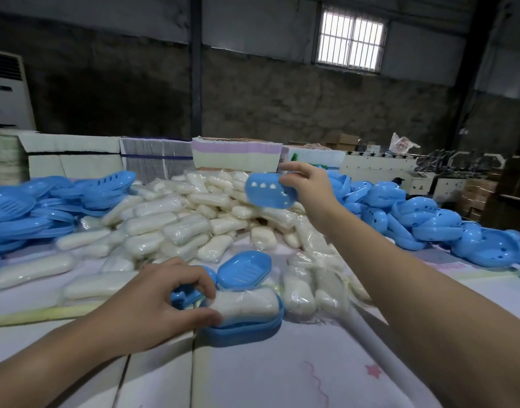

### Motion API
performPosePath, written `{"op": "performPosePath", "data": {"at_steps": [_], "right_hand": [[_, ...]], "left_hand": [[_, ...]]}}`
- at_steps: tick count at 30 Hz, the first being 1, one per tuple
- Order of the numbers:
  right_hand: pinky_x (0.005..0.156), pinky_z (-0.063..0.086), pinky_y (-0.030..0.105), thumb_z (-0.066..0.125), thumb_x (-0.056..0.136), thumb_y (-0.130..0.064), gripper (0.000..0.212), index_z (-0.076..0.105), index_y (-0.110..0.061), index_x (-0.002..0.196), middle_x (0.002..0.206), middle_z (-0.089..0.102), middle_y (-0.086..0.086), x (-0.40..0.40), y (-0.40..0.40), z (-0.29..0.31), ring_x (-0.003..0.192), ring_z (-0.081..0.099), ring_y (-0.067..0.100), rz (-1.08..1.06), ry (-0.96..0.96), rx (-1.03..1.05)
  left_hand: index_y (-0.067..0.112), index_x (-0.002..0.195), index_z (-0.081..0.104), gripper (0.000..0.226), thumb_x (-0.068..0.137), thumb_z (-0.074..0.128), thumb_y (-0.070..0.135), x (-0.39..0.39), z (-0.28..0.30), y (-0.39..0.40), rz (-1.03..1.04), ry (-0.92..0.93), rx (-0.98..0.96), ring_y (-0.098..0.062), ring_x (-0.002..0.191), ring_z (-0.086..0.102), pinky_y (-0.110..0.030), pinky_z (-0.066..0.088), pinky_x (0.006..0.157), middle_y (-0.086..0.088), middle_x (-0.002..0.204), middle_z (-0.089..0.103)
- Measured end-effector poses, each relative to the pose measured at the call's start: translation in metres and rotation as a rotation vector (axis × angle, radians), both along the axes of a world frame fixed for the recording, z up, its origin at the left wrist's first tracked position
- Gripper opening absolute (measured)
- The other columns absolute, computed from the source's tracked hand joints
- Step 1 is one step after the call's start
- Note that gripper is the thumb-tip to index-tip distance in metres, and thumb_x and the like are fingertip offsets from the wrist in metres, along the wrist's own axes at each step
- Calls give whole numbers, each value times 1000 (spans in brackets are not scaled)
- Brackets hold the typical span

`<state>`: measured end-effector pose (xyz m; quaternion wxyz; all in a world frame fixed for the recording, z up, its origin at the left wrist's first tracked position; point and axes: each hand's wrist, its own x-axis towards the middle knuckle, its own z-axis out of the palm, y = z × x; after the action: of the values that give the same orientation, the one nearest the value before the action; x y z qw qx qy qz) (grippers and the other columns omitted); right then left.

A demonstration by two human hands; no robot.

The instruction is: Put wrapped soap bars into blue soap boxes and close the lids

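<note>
Hands apart: left hand point(164, 301) grips the soap point(247, 303) lying sideways in the box point(244, 331). Right hand point(307, 184) holds a lid point(267, 191) farther back, to the right.

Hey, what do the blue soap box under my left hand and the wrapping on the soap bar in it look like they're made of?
Blue soap box: looks like molded hard plastic, smooth with a slight sheen and rounded edges. Wrapping on the soap bar: probably thin clear plastic film, since it wrinkles, glints, and shows the off-white bar through it.
</note>
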<state>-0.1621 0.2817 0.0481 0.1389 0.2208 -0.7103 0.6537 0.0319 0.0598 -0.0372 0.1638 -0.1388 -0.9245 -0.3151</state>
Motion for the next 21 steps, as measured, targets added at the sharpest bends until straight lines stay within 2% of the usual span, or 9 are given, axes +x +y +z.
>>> {"op": "performPosePath", "data": {"at_steps": [4, 6, 8, 11, 14, 16, 19, 21], "right_hand": [[65, 56, 30, 57, 90, -1, 22, 72, -17, 92, 78, 71, 3, 54, -22, 0, 69, 67, 14, 511, -296, -189], [66, 57, 34, 57, 87, -3, 20, 72, -14, 95, 83, 72, 7, 69, -23, -12, 72, 69, 19, 673, -453, -241], [70, 58, 38, 57, 83, -5, 23, 70, -10, 101, 91, 73, 11, 74, -21, -25, 78, 71, 23, 734, -579, -244], [88, 52, 44, 50, 92, -5, 23, 69, -4, 106, 106, 70, 16, 67, -17, -38, 90, 67, 27, 651, -670, -154], [87, 55, 37, 55, 94, -9, 24, 71, -4, 110, 114, 71, 14, 62, -14, -43, 94, 67, 22, 525, -612, 39], [88, 57, 33, 63, 92, -15, 23, 73, -13, 113, 116, 71, 6, 64, -14, -46, 98, 69, 16, 466, -491, 258], [92, 51, 24, 76, 82, -33, 50, 62, -31, 130, 128, 59, -9, 70, -15, -48, 109, 60, 6, 343, -157, 736], [92, 41, 19, 79, 79, -39, 68, 49, -37, 140, 133, 48, -15, 73, -14, -47, 114, 51, 4, 285, 20, 946]], "left_hand": [[45, 89, 68, 47, 52, 67, 74, 1, 2, 1, -3, 20, -3, -4, 92, 60, -24, 48, 84, 12, 88, 67], [43, 92, 66, 47, 55, 66, 72, 1, 2, 3, -14, 44, -16, -1, 93, 58, -17, 44, 80, 19, 92, 66], [45, 90, 65, 44, 55, 64, 71, 0, 2, 3, -17, 56, -26, 4, 94, 56, -10, 39, 77, 28, 96, 63], [47, 87, 67, 38, 56, 70, 69, -2, 1, 2, -2, 44, -22, 6, 95, 55, -8, 38, 76, 20, 86, 63], [48, 89, 66, 31, 65, 85, 55, -2, 0, 1, 10, 25, -32, 5, 96, 52, -8, 39, 76, 18, 89, 59], [48, 92, 65, 31, 69, 85, 51, -3, 0, 0, 11, 10, -36, 6, 98, 50, -7, 38, 76, 18, 91, 58], [46, 97, 64, 33, 71, 85, 49, -3, 0, 1, -7, 16, -46, 11, 100, 47, -6, 37, 77, 34, 98, 55], [46, 95, 65, 32, 71, 85, 49, -2, 0, 1, -7, 16, -38, 12, 100, 47, -4, 36, 75, 30, 94, 56]]}}
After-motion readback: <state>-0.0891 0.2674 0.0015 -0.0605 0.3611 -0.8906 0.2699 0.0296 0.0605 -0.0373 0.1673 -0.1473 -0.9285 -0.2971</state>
